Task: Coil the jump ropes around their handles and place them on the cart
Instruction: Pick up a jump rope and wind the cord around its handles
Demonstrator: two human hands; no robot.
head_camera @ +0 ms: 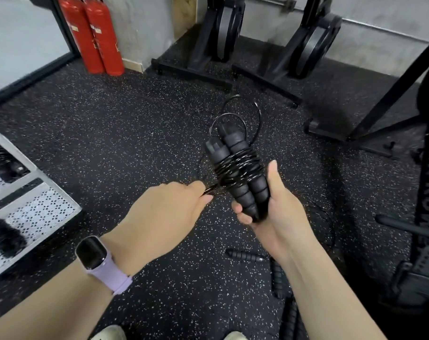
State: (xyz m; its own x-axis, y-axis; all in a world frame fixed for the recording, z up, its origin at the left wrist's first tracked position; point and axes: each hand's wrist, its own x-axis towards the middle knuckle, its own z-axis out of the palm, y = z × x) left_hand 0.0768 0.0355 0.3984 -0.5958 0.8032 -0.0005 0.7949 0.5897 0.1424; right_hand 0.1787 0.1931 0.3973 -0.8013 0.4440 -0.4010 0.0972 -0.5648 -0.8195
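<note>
Right hand point(270, 209) grips paired black ribbed foam handles point(240, 177) upright as a spool. Left hand point(169, 207) pinches thin glossy black cord point(235, 168), keeping turns taut. Perforated grey metal cart point(36, 212) waits left; spare black handles point(245, 256) on speckled floor.

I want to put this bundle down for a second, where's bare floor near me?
Bare floor lies ahead-left, between the cart, the extinguishers and the bundle. It is crowded low right: loose handles and rope lie on the floor beside the rower.
</note>
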